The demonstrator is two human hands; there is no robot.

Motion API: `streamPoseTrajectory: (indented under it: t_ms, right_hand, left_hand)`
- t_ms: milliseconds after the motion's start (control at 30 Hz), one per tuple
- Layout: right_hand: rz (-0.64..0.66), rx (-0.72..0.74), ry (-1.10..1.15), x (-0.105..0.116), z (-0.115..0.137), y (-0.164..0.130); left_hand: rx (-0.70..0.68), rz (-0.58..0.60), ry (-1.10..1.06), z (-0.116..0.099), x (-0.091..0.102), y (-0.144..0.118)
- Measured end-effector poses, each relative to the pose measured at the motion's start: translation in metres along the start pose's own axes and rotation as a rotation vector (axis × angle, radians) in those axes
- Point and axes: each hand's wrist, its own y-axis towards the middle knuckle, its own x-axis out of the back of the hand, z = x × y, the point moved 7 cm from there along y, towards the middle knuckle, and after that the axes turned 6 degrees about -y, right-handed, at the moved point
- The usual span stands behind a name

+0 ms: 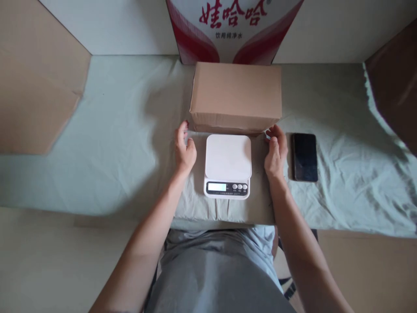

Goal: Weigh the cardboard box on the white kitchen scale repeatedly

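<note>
1. Grey cloth of the person's shirt (211, 269) fills the bottom of the view at 6 o'clock, and both bare forearms go up from it toward the middle.
2. Left hand (184, 148) stands on its edge at 9 o'clock of the white scale (228, 166), near it but not touching. Its fingers (181, 132) are gently curled and hold nothing; the tips reach to the lower left corner of the brown cardboard box (236, 95).
3. Right hand (276, 152) stands in the same way at 3 o'clock of the scale, also half open and empty. Its fingertips are at the lower right corner of the box; if they really touch the cardboard, I cannot tell.
4. Between the two hands the scale lies flat on the pale green sheet (114, 143), with its small display and buttons on the side toward the person.
5. At 12 o'clock of the scale, just beside it, the box lies closed, with its long side across the view.
6. At 3 o'clock of the right hand, just beside it, a dark phone (304, 156) lies with the screen up.
7. Behind the box, at 12 o'clock, stands a red and white carton (234, 30) with printed characters.
8. Brown cardboard panels (35, 82) stand at the far left and at the far right.
</note>
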Motion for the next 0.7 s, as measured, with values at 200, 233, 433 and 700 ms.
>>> streamPoseTrajectory:
  t_ms: [200, 233, 433, 700]
  right_hand:
    - [0.022, 0.063, 0.106, -0.007, 0.024, 0.013]
    - [0.047, 0.061, 0.129, -0.012, 0.027, 0.018]
    - [0.128, 0.115, 0.192, -0.015, 0.064, 0.031]
    - [0.011, 0.049, 0.204, 0.035, 0.091, -0.057]
  left_hand:
    - [0.028, 0.041, -0.164, 0.000, -0.008, 0.020]
    - [0.033, 0.058, -0.189, -0.003, -0.012, 0.025]
    - [-0.013, 0.148, -0.280, -0.061, -0.012, 0.042]
    - [0.038, 0.122, -0.230, -0.127, 0.046, -0.048]
